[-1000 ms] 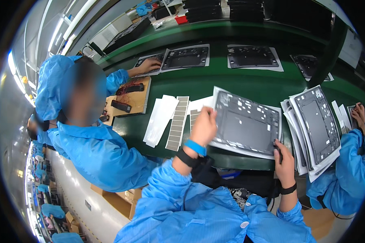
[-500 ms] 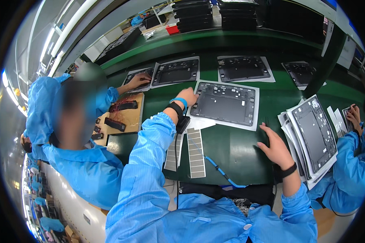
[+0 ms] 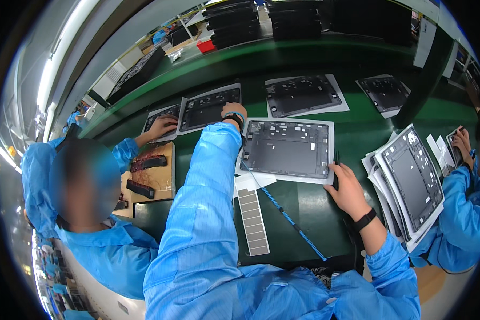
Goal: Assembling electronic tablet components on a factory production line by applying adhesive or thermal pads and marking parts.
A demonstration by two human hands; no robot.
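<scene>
Right fingers [image 3: 340, 173]: gripping black tool [image 3: 336, 156] | tablet housing [image 3: 285, 152] beside them: now laid flat, apparently freeing left fingers [image 3: 234, 108] | at farther housing [image 3: 204, 112], left grasp unclear

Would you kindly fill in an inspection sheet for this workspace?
Surface: green tabletop, partly covered.
Work items: near dark panel, lying flat; slim dark tool.
Clutter: sheet of grey rectangles; panel stack at right.
Hands: left hand at a farther panel, contact unclear; right hand holds the tool beside the near panel's right edge.
Cables: blue coiled cord stretched over the tabletop.
Surroundings: co-workers in blue at both sides; black stacks behind.
</scene>
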